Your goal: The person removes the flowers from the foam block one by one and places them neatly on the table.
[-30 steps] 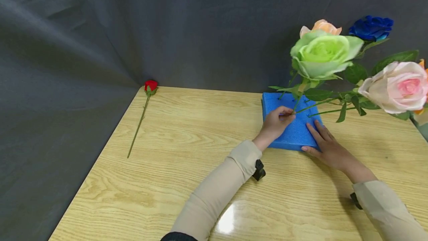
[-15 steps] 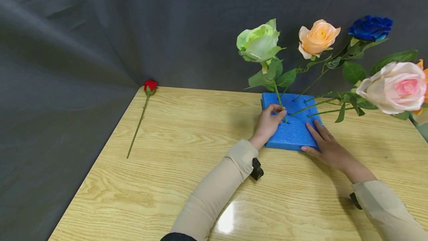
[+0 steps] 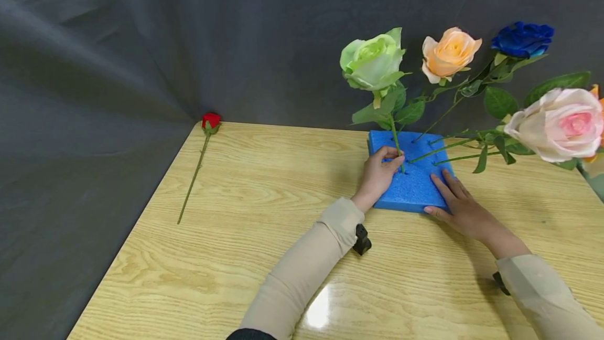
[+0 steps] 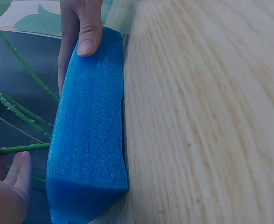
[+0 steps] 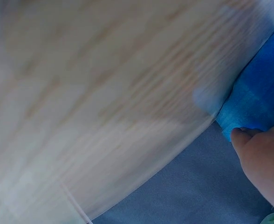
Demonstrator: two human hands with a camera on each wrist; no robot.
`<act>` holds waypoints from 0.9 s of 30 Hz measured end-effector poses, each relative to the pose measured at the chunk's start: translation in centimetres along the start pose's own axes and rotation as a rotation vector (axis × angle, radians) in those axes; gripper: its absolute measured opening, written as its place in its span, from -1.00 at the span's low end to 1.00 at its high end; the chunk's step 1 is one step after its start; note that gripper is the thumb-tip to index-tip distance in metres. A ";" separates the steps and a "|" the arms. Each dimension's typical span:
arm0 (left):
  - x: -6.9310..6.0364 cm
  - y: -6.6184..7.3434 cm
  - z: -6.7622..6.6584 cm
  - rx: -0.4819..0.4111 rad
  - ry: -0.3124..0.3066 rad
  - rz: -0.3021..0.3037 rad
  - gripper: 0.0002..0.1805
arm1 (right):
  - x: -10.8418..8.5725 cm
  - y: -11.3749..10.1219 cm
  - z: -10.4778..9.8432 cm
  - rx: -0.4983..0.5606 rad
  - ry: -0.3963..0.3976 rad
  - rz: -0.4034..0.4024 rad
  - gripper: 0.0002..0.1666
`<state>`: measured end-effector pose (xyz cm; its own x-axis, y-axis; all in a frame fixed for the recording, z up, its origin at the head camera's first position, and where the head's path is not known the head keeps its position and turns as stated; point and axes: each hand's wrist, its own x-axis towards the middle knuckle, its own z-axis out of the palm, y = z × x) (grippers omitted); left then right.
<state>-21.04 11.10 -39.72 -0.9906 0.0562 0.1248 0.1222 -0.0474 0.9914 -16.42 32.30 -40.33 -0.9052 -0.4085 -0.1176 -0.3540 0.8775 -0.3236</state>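
Observation:
My left hand [image 3: 379, 174] pinches the stem of the green rose [image 3: 373, 62], whose lower end meets the top of the blue foam block [image 3: 410, 190]. In the left wrist view, thumb and fingers of the left hand [image 4: 9, 186] are round that stem, close to the foam [image 4: 88, 116]. Spread over the block's right front corner, my right hand [image 3: 464, 211] rests with its fingers extended. The right wrist view shows part of the right hand [image 5: 267, 163] against the foam [image 5: 258, 98].
Peach [image 3: 450, 54], blue [image 3: 524, 40] and pink [image 3: 561, 122] roses lean from the block towards the back and right. An orange flower shows partly at the right edge. A red rose [image 3: 211, 120] lies at the table's far left. Behind the table [image 3: 264, 182] hangs a dark cloth [image 3: 283, 41].
The green rose and my left hand have moved left from in front of the peach rose, and the stem now meets the foam nearer the front. My right hand has stayed on the block.

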 end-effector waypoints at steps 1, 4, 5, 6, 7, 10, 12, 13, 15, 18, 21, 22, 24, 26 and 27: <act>0.0 0.0 0.0 -0.002 0.002 -0.001 -0.82 | 0.0 0.0 0.0 -0.002 0.002 0.000 0.00; 0.0 0.0 0.0 -0.004 0.004 -0.001 -0.81 | 0.1 0.1 0.1 -0.006 0.005 -0.003 0.01; -0.1 0.0 0.0 -0.003 0.005 0.000 -0.82 | 0.1 0.1 0.2 -0.008 0.009 -0.005 0.01; -0.1 0.0 0.0 -0.001 0.007 0.002 -0.81 | 0.2 0.1 0.2 -0.008 0.009 -0.007 0.00; -0.1 0.0 0.0 0.000 0.011 0.004 -0.81 | 0.2 0.1 0.2 -0.007 0.012 -0.010 0.00; -0.2 0.0 -0.1 0.002 0.015 0.012 -0.80 | 0.2 0.2 0.3 -0.006 0.010 -0.009 0.00; -0.2 -0.1 -0.1 -0.015 0.016 0.013 -0.79 | 0.2 0.2 0.3 -0.006 0.009 -0.007 0.00; -0.2 -0.1 -0.1 -0.028 0.018 0.010 -0.79 | 0.2 0.2 0.3 -0.007 0.012 -0.008 0.00; -0.2 0.0 -0.1 -0.055 0.020 0.003 -0.78 | 0.1 0.1 0.3 -0.008 0.016 -0.010 0.00; -0.2 0.0 -0.1 -0.077 0.039 -0.001 -0.78 | 0.1 0.1 0.3 -0.009 0.028 -0.019 0.00; -0.2 0.0 -0.2 -0.087 0.052 0.009 -0.77 | 0.0 0.0 0.3 -0.007 0.030 -0.024 -0.01; -0.2 0.1 -0.2 -0.089 0.055 0.015 -0.77 | 0.0 0.0 0.3 -0.009 0.031 -0.025 -0.01; -0.1 0.2 -0.4 -0.103 0.062 0.029 -0.76 | 0.0 -0.1 0.2 -0.018 0.029 -0.022 0.00; 0.0 0.4 -0.7 -0.117 0.065 0.047 -0.76 | 0.0 -0.1 0.1 -0.024 0.027 -0.017 0.00; 0.0 0.6 -0.8 -0.122 0.067 0.055 -0.76 | 0.0 -0.1 0.1 -0.027 0.028 -0.015 0.00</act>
<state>-21.05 10.25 -39.13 -0.9850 -0.0165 0.1718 0.1721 -0.1694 0.9704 -16.36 32.16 -40.33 -0.9058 -0.4149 -0.0859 -0.3737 0.8779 -0.2994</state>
